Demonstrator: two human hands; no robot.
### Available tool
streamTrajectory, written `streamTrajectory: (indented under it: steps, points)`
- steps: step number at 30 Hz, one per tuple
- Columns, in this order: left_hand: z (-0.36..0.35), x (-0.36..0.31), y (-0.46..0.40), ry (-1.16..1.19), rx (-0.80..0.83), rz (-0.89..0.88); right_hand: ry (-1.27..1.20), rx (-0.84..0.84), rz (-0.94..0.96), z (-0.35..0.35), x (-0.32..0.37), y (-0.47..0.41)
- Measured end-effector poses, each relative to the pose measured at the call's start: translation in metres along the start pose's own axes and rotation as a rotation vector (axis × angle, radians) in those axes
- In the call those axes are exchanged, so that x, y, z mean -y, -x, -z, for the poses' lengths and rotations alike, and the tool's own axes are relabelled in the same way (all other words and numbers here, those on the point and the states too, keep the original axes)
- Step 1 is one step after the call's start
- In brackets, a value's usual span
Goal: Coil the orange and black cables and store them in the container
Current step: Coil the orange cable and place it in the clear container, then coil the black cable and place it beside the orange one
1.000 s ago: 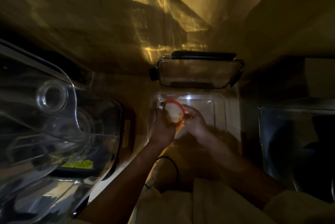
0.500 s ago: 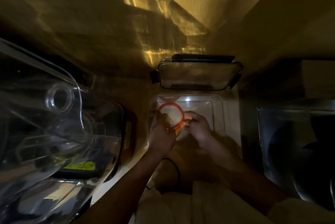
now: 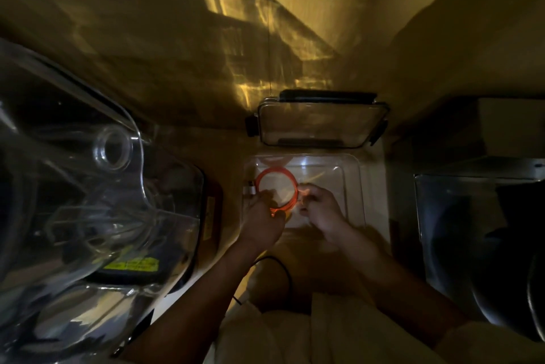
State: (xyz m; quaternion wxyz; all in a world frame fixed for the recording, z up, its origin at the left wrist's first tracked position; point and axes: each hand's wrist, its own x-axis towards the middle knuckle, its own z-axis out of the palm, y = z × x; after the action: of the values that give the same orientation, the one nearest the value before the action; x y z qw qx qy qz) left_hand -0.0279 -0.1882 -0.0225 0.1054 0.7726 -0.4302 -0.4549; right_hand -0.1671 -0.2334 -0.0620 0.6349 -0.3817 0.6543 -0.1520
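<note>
Orange cable (image 3: 275, 189) coiled into a ring, held over the open container (image 3: 352, 186), toward its 9 o'clock side. Looked like the storing step for orange: coil formed, not yet let go. Plug end (image 3: 251, 189) stuck out at the ring's 9 o'clock, just at the container's left wall.

Left hand (image 3: 262, 216) gripped the ring at its 6 o'clock, fingers curled round the strands. Right hand (image 3: 320, 210) at the ring's 3 o'clock, fingers (image 3: 306, 191) bent and touching the coil; whether pinched on it or only steadying, could not tell in the dim light.

Lid (image 3: 321, 123) propped off at 12 o'clock of the container, clear of the opening. Black cable (image 3: 284, 270) lay loose at 6 o'clock, below the wrists, near the lap, uncoiled as far as visible; most of it lost in shadow.

Probably about halfway through. Next move called for lowering the ring flat onto the container floor and releasing both hands together so the loops did not spring apart. Plug end needed tucking inside the wall, not left over the rim. Then down to 6 o'clock for black. Risk judged: coil unwinding on release, since no tie seen.

Big clear appliance (image 3: 88, 186) at 9 o'clock, dark bin (image 3: 472, 231) at 3 o'clock, both well apart from the work.
</note>
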Motion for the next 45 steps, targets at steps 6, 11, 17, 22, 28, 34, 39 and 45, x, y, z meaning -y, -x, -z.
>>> streamTrajectory:
  steps: [6, 11, 17, 22, 28, 34, 39, 45]
  points:
    - [0.005, -0.001, 0.015, 0.004, -0.001, -0.051, 0.007, -0.016, 0.025, -0.001, 0.003, 0.014]
    - [0.009, 0.005, 0.039, -0.071, 0.02, -0.192, 0.144, -0.033, 0.173, 0.002, 0.003, 0.042]
    - [0.013, 0.023, 0.068, -0.23, -0.043, -0.365, 0.519, -0.008, 0.426, 0.008, -0.005, 0.081]
    - [0.009, 0.04, 0.097, -0.19, -0.118, -0.37, 0.599, -0.015, 0.501, 0.01, -0.025, 0.114]
    - [0.003, 0.078, 0.127, -0.17, -0.153, -0.326, 0.572, -0.093, 0.596, 0.011, -0.05, 0.154]
    - [-0.004, 0.116, 0.147, -0.184, -0.105, -0.275, 0.601, -0.039, 0.538, 0.008, -0.086, 0.173]
    - [-0.013, 0.139, 0.163, -0.203, -0.039, -0.181, 0.637, 0.044, 0.409, 0.0, -0.125, 0.178]
    - [-0.022, 0.16, 0.169, -0.217, 0.001, -0.161, 0.736, 0.128, 0.294, -0.013, -0.157, 0.189]
